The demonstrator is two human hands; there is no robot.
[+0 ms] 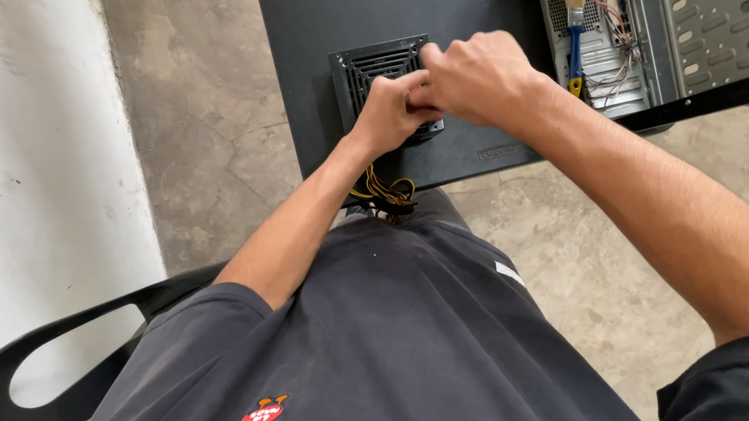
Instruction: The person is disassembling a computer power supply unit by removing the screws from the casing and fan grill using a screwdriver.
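The person sat in a black chair (55,360) with a black panel (327,10) lying across the lap and out over the concrete floor (208,112). A black power unit (372,73) with a slotted fan grille rested on the near end of that panel, at twelve o'clock from the person's chest.

The left hand (391,112) was curled over the grille's near right corner, fingers closed down against it. The right hand (478,76) came in from two o'clock and met the left one; its fingers were bunched tight, seemingly pinching at something small on the grille, though what lay between them I could not tell. A bundle of yellow and black wires (383,190) hung from the unit's near edge, at six o'clock from the hands.

To my eye the work in hand was at the grille corner, a fastener or clip being loosened or seated. The next move would likely call for the left hand to hold the unit steady while the right made a fine twist or pull.

An open case (666,41) stood at one o'clock, with a blue-handled brush (576,26) lying inside.
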